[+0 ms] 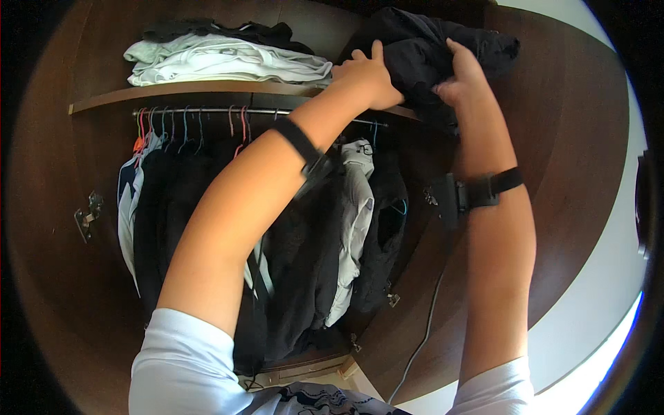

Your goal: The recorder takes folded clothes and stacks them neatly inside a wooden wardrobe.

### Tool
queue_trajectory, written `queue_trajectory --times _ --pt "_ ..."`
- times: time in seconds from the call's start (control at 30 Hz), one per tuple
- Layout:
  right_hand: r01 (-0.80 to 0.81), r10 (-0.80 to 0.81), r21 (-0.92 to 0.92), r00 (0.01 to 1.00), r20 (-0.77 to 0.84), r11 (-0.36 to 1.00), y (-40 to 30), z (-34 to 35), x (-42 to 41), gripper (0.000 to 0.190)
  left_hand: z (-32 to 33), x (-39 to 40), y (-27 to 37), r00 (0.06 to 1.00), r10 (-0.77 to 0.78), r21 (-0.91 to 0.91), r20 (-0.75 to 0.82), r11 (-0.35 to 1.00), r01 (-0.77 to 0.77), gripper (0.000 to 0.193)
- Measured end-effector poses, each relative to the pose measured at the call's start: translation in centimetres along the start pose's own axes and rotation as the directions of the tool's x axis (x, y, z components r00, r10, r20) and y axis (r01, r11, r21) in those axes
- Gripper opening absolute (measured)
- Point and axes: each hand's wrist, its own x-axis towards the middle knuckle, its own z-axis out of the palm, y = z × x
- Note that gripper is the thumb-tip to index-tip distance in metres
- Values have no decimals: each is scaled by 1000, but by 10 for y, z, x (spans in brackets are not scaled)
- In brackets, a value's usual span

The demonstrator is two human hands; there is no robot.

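A bunched black garment (415,59) lies at the right end of the upper wardrobe shelf (207,91), its lower folds hanging past the shelf edge. My right hand (463,75) grips its right side, with thumb and fingers pressed into the cloth. Against its left side rests my left hand (365,78), back towards me and fingers spread; part of its palm is hidden. Just left of that hand is a stack of folded white and pale grey clothes (223,59), topped by a dark garment (223,31).
Below the shelf, a metal rail (207,110) carries coloured hangers and mostly dark clothes (306,270), plus light grey trousers (355,228). Brown wardrobe doors (565,155) stand open on both sides, with a metal hinge (88,215) at left. A cable (430,321) hangs from my right wrist strap (482,191).
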Motion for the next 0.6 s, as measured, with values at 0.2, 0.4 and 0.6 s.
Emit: queue_trajectory --times 0.2,0.4,0.6 --pt "41 -184 470 948 262 882 -26 -10 12 57 3 -23 34 739 341 -11 -581 904 -426 117" --pt "207 -280 401 951 134 892 -17 -31 1 47 3 -4 63 886 220 -109 -408 952 -286 100" --pt "866 -732 -491 274 624 -95 -44 -80 -13 41 14 49 19 867 272 147 -417 962 -230 59"
